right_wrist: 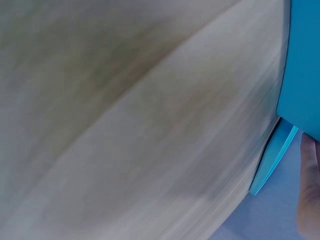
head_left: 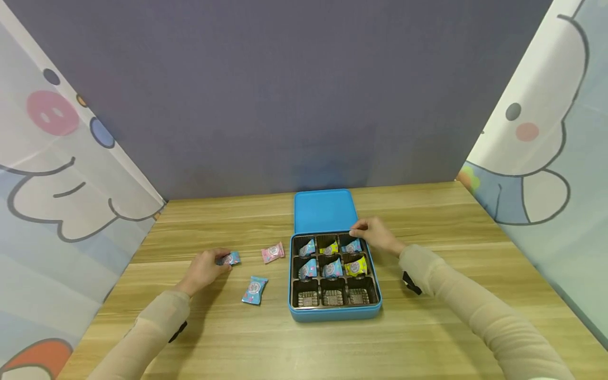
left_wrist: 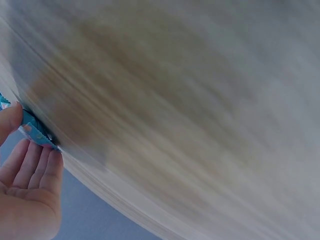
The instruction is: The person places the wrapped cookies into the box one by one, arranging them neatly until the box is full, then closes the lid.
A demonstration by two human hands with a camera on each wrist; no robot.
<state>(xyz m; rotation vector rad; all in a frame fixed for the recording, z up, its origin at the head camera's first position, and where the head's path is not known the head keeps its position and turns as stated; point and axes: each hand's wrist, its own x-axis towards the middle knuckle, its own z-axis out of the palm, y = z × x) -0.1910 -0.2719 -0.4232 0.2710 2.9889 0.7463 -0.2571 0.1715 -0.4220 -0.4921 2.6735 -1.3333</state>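
Note:
My left hand [head_left: 205,270] pinches a small blue wrapped candy [head_left: 231,258] between thumb and fingers at the tabletop. The left wrist view shows that candy [left_wrist: 36,131] partly hidden by the thumb. A pink wrapped candy [head_left: 273,253] and another blue wrapped candy [head_left: 254,290] lie between this hand and a blue box [head_left: 335,313]. My right hand [head_left: 378,235] grips the box's back right corner, thumb at the rim. Inside, a dark divided tray [head_left: 319,282] has blue and yellow candies in its back and middle rows; its front row shows bare compartments.
Behind the box lies its flat blue lid [head_left: 325,211], close against the box's back edge. A grey panel [head_left: 304,105] stands along the far edge of the wooden table [head_left: 427,338]. Cartoon-printed curtains [head_left: 537,174] hang at both sides.

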